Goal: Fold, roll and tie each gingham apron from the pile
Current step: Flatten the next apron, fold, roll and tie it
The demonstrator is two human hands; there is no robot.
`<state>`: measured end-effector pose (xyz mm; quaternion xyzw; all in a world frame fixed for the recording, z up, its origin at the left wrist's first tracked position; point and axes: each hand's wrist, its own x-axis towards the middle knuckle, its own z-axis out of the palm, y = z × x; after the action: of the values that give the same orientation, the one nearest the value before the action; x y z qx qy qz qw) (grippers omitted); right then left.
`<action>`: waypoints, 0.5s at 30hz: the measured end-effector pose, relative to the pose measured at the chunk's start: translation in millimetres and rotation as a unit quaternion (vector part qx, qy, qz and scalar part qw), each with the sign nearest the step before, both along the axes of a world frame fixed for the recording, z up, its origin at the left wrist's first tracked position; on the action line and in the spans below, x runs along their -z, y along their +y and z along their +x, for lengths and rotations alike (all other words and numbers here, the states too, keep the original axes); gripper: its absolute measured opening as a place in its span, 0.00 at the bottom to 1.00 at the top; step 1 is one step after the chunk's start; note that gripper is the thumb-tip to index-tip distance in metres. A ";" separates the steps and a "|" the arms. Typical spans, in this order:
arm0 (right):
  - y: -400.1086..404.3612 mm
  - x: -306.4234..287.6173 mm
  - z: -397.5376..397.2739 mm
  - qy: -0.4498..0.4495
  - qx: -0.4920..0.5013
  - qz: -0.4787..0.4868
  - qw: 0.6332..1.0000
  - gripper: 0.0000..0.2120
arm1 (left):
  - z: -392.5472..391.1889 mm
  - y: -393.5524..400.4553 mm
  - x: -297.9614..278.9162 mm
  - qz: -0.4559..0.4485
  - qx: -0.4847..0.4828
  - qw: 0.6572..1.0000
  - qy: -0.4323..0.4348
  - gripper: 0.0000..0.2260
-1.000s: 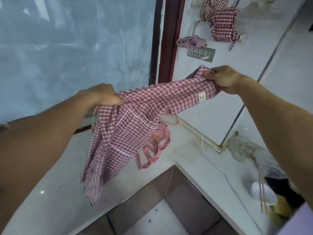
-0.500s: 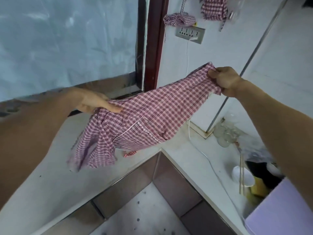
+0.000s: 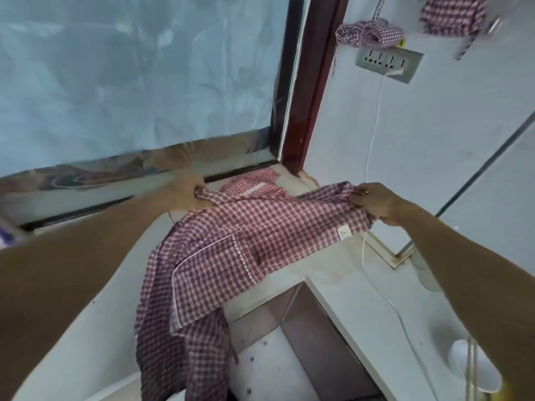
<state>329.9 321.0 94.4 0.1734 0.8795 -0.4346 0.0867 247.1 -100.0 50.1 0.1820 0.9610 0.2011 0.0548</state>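
Both top corners of the soft, light red-and-white gingham cotton apron (image 3: 231, 256) are pinched: left hand (image 3: 185, 192) and right hand (image 3: 376, 202) fingers clamped on bunched cloth.

Apron (image 3: 231, 256) over counter (image 3: 95, 337) corner

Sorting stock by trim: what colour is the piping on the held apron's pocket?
White piping on the red-and-white gingham apron, clearest in the head view.

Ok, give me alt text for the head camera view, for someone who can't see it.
Two bare hands, left hand and right hand, grip a red-and-white gingham cloth apron stretched between them above a white L-shaped countertop, its lower end hanging past the counter edge.
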 end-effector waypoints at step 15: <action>13.4 74.9 -160.2 0.077 0.215 0.055 0.972 0.06 | -125.7 26.7 101.9 0.161 -0.044 0.984 0.059 0.23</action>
<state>169.7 334.4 19.5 0.3287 0.8482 -0.4062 -0.0866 121.3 -73.3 -51.8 0.1577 0.9248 0.3438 -0.0412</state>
